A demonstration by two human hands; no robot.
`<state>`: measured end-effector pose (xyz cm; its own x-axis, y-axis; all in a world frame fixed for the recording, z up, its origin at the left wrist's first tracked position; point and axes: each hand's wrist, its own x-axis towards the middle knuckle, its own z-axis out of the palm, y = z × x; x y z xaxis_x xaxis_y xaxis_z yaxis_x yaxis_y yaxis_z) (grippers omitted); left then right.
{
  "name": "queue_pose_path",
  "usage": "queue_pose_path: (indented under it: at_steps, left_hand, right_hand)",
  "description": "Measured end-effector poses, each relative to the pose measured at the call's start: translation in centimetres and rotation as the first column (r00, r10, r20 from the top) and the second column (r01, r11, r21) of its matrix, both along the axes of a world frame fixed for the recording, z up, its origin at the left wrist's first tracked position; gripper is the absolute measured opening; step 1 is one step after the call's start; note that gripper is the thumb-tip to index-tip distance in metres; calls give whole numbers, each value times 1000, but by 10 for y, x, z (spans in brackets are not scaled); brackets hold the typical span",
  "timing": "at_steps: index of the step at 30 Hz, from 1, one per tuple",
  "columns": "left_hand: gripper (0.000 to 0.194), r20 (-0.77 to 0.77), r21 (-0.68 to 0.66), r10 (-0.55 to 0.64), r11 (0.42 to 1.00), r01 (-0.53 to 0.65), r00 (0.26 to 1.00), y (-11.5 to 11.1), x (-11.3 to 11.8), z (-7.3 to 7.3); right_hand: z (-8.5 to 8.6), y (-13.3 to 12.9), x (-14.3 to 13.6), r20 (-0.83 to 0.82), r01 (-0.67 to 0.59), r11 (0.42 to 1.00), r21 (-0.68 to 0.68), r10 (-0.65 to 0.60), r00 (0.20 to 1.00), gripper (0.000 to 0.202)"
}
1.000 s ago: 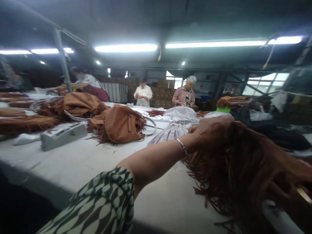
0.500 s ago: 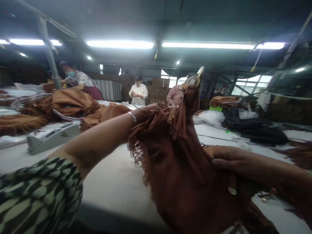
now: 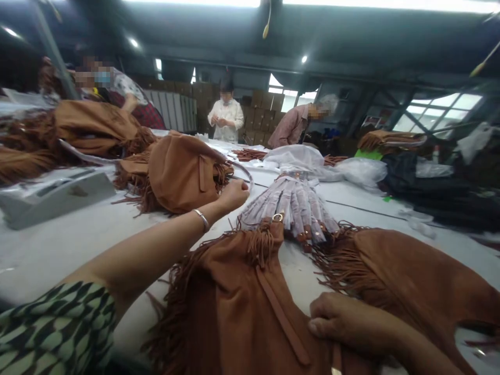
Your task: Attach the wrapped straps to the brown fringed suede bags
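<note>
A brown fringed bag (image 3: 234, 281) lies in front of me on the white table, its metal ring and tassel at the top. My right hand (image 3: 344, 317) is closed on the right edge of its opening. Farther forward, my left hand (image 3: 233, 195) is curled beside the pale wrapped strap of an upright tan bag (image 3: 177, 174); whether its fingers hold that strap is hidden. A bundle of straps wrapped in pale material (image 3: 291, 200) fans out just beyond the fringed bag. On the right lies another brown fringed bag (image 3: 422, 281).
Tan bags (image 3: 96, 125) are heaped at the left behind a grey angled box (image 3: 54, 195). Clear plastic (image 3: 361, 172) and black material (image 3: 433, 190) lie at the right. Several people work across the table, one in a white top (image 3: 226, 117).
The fringed bag has come down from a raised position onto the table. My left hand has left it and sits by the tan bag's strap. The view has tilted down.
</note>
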<state>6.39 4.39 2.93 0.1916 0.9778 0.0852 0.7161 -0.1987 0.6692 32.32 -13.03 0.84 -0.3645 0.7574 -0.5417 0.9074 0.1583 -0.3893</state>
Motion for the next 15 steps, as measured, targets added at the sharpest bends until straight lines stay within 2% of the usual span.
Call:
queue_pose_path:
  at_steps: [2,5,8,10,12,15]
  left_hand:
    - [28,-35,-22,-104,994,103,994,4,16,-10]
    - [31,-84,-83,-284,957,277,955,-4,41,-28]
    - [31,-130,-129,-398,915,382,908,-12,54,-39]
    - [32,-160,-178,-454,887,427,876,-14,55,-40]
    - [30,-194,-220,-488,867,448,851,-16,54,-36]
    - [29,-249,-257,-508,856,450,824,-22,57,-24]
  right_hand:
    - [5,-3,-5,52,-26,998,64,23,998,18]
    - [5,-7,-9,121,-49,992,117,35,992,24]
    - [-4,-18,-2,217,16,972,233,-68,974,30]
    - [-13,-30,11,175,72,936,343,-139,975,32]
    - [-23,-46,23,-4,135,850,509,-155,988,33]
    - [-36,-69,28,-291,330,625,708,-167,942,36]
